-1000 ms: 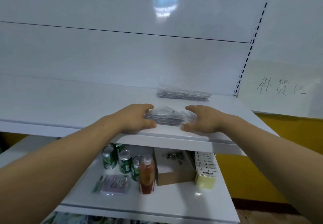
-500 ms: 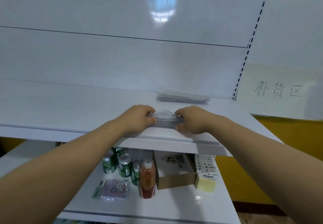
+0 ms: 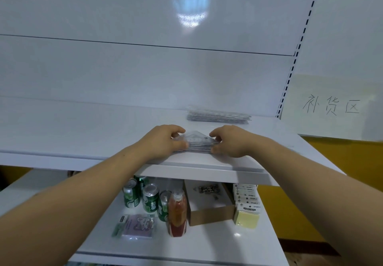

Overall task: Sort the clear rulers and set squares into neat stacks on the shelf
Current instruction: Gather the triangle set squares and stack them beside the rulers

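Note:
A stack of clear set squares (image 3: 199, 142) lies near the front edge of the white upper shelf (image 3: 83, 133). My left hand (image 3: 163, 141) grips its left end with curled fingers and thumb. My right hand (image 3: 230, 141) grips its right end the same way. Only the stack's triangular top and front edge show between my hands. Behind it, against the back panel, a long stack of clear rulers (image 3: 218, 115) lies flat and untouched.
The lower shelf (image 3: 217, 245) holds green cans (image 3: 150, 200), a red-filled bottle (image 3: 177, 214), an open cardboard box (image 3: 209, 203), yellow sticky-note packs (image 3: 246, 214) and a pink packet (image 3: 138, 226). A paper sign with handwriting (image 3: 331, 107) hangs at right beside a slotted upright.
Both hands have closed inward on the set squares, squeezing the spread pile into a narrower, tidier stack. The ruler stack has not moved.

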`<move>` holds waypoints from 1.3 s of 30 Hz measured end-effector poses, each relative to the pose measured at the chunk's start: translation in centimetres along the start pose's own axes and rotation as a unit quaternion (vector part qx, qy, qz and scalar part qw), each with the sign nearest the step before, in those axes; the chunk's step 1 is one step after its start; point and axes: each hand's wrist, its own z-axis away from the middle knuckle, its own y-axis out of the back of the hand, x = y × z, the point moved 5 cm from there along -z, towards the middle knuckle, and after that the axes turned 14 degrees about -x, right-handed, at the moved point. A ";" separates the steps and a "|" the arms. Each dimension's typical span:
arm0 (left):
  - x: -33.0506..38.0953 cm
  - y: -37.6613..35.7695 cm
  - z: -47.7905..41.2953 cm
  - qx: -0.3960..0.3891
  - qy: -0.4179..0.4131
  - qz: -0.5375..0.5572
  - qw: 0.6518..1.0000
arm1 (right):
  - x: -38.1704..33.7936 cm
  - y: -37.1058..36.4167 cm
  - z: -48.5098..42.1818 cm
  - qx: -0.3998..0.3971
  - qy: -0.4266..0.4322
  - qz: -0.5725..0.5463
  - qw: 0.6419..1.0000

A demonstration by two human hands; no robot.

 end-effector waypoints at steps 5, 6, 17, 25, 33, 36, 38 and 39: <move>0.3 0.2 0.3 -0.004 -0.004 -0.051 0.999 | 0.0 -0.1 0.0 0.016 0.005 -0.003 1.000; 0.2 0.2 0.3 -0.004 -0.002 -0.050 0.999 | -0.1 -0.2 0.0 0.013 0.001 -0.008 1.000; -0.7 0.6 0.6 0.015 0.009 0.001 1.000 | 0.2 -0.7 0.1 0.005 -0.014 -0.002 1.000; -0.4 0.5 0.5 0.025 -0.004 -0.004 1.000 | 0.4 -0.6 0.1 0.018 -0.017 -0.030 0.999; -0.4 0.1 0.5 0.025 -0.007 -0.026 0.999 | -0.1 -1.1 0.1 -0.002 -0.011 0.001 1.000; -0.3 -0.2 0.7 0.007 -0.004 -0.010 1.000 | -0.3 -1.0 0.0 -0.003 -0.011 0.011 1.000; -0.2 -0.2 0.7 0.003 -0.005 -0.021 1.000 | -0.3 -0.7 0.1 0.005 -0.008 0.002 1.000; -0.3 -0.1 0.6 0.007 -0.004 -0.025 1.000 | -0.3 -0.5 0.1 0.007 -0.001 -0.011 1.000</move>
